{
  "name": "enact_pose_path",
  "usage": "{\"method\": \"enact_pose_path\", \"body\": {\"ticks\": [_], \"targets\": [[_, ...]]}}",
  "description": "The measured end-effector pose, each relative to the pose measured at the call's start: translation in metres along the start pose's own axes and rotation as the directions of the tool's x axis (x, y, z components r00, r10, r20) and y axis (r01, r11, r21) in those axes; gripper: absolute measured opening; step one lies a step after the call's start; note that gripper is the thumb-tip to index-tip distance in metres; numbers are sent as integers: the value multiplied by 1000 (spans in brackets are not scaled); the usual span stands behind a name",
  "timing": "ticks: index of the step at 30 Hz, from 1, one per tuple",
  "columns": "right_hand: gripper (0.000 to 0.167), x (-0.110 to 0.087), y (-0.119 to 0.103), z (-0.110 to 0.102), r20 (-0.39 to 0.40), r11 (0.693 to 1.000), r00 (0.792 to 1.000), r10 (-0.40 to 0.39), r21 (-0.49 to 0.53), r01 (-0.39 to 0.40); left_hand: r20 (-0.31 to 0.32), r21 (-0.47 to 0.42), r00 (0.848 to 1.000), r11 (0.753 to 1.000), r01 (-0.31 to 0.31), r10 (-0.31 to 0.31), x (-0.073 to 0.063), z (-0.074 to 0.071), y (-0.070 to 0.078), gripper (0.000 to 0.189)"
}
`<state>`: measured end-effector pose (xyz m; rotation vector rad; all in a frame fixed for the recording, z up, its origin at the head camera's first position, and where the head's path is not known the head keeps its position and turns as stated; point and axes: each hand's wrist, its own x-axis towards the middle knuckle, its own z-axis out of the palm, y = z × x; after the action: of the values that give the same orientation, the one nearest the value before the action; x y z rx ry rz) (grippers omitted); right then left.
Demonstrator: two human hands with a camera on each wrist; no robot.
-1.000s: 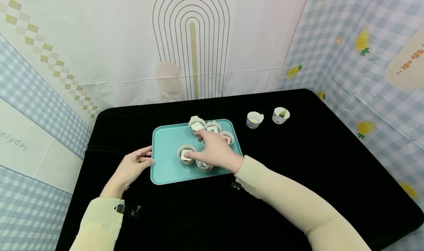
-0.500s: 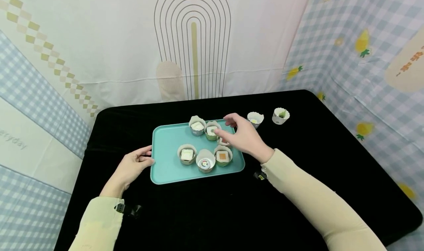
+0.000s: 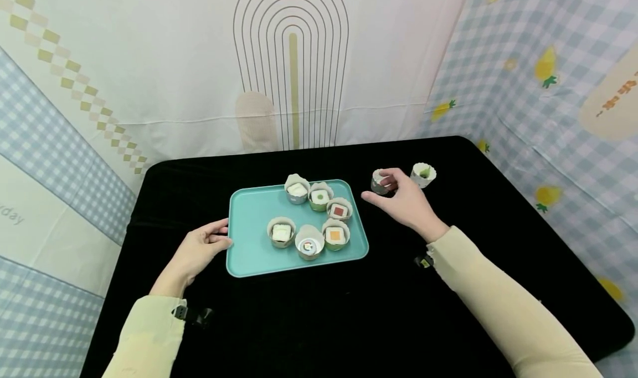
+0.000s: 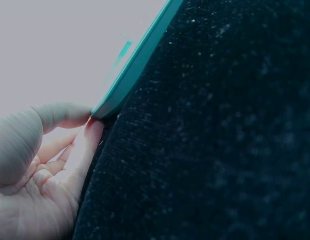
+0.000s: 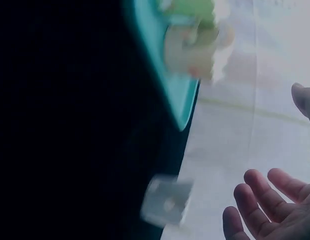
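Note:
A turquoise tray (image 3: 249,256) lies on the black tabletop with several paper cups, each with a small piece inside. My left hand (image 3: 196,253) pinches the tray's left edge; in the left wrist view, thumb and finger (image 4: 87,137) meet at the rim (image 4: 140,55). Beyond the tray's right side, my right hand (image 3: 408,200) hovers by a grey paper cup (image 3: 377,185), fingers spread apart and partly covering it. The right wrist view shows the grey cup (image 5: 167,200) apart from the fingers. Another paper cup (image 3: 422,174) with something green inside stands just behind that hand.
On the tray are a cup with an orange-topped piece (image 3: 334,236), one with a red-topped piece (image 3: 339,210) and a cup with a round piece (image 3: 309,245). Patterned curtains (image 3: 189,62) hang behind the table. The black cloth (image 3: 299,322) extends in front.
From over the cups on the tray, my right hand has moved right, past the tray's edge, to the grey cup, uncovering the cups beneath. The left hand has stayed at the tray's edge.

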<state>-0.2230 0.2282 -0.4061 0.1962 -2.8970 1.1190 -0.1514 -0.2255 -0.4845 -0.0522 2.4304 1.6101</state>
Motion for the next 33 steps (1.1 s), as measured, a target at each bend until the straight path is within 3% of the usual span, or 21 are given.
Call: {"method": "enact_pose_path", "body": {"ticks": [9,14,23,28,33], "targets": [[91,10,59,-27,-128,997,989,79,25,-76,-2,4,1000,1000,5,-5,-1,-1,0,60],[102,12,81,-33,-169,983,972,164,106,-148,1,-3,1000,1000,4,-4,-1,-1,-1,60],[110,26,104,-35,-126,882,910,394,331,-336,-2,-5,1000,1000,-4,4,-2,-2,0,61],[109,35,112,-34,-69,836,903,425,411,-362,-2,-13,1000,1000,-7,7,-4,-2,2,61],[112,41,118,-33,-5,811,893,449,423,-405,-6,-1,1000,1000,-3,3,-4,-1,4,60]]}}
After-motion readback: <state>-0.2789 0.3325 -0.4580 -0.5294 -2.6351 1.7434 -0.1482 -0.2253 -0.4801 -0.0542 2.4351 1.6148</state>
